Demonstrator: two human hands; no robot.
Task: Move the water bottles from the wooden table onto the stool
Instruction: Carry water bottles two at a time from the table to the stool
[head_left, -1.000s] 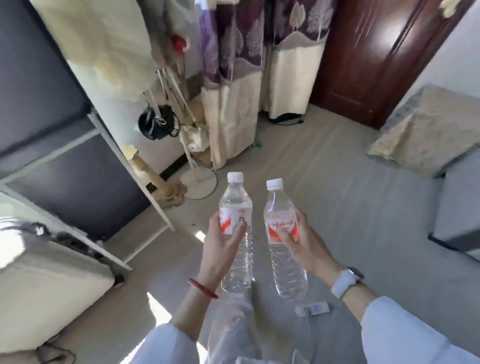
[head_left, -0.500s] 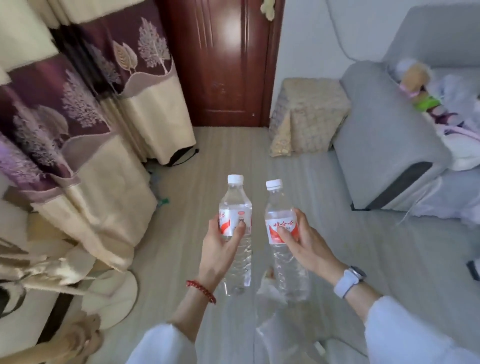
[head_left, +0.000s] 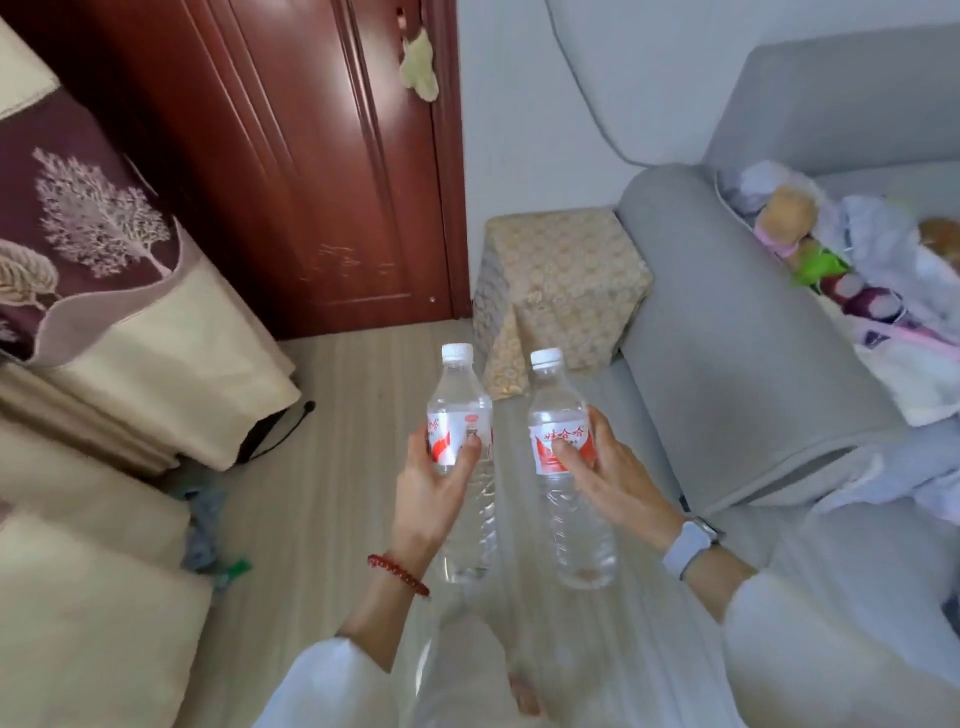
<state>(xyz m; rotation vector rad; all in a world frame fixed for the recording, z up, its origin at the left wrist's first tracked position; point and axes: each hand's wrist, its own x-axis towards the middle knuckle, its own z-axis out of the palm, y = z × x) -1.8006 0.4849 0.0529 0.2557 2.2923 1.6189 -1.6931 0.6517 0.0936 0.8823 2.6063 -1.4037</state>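
Gripping left bottle (head_left: 460, 441) at label, left hand (head_left: 431, 491) at 6 o'clock, fingers wrapped, bottle upright in air. Right hand (head_left: 613, 480) curls round right bottle (head_left: 563, 441), just beside, apart. Patterned stool (head_left: 558, 288) at 12 o'clock, beside grey sofa (head_left: 727, 322).

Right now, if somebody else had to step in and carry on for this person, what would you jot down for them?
Hands: the left hand grips one water bottle at its label; the right hand grips the other water bottle the same way. Both bottles are upright, capped and carried in the air above the floor.
Stool: the patterned stool stands ahead, between the door and the grey sofa, with nothing seen on top.
Done: both bottles are picked up.
Left: walk to the stool and set both down on it.
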